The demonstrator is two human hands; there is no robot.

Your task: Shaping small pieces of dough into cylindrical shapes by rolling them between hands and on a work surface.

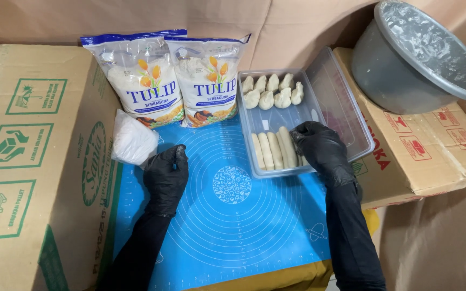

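Dough sticks (274, 150) lay in a clear tray (334, 102); the right hand (319, 144) closed on one, while the left hand (166, 175) curled loosely, empty, on the blue mat (233, 215).

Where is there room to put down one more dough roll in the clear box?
In the clear box, the bare middle strip between the dumplings and dough rolls. The near end is crowded by rolls and the right hand.

Blue mat (227, 215) between cardboard boxes, two flour bags (184, 75) upright at its far edge, clear tub (303, 116) at far right corner, right hand (319, 148) on dough rolls (273, 151) inside, dumplings (273, 90) beyond, left hand (166, 175) beside white bag (133, 139), grey bowl (422, 59) on right box.
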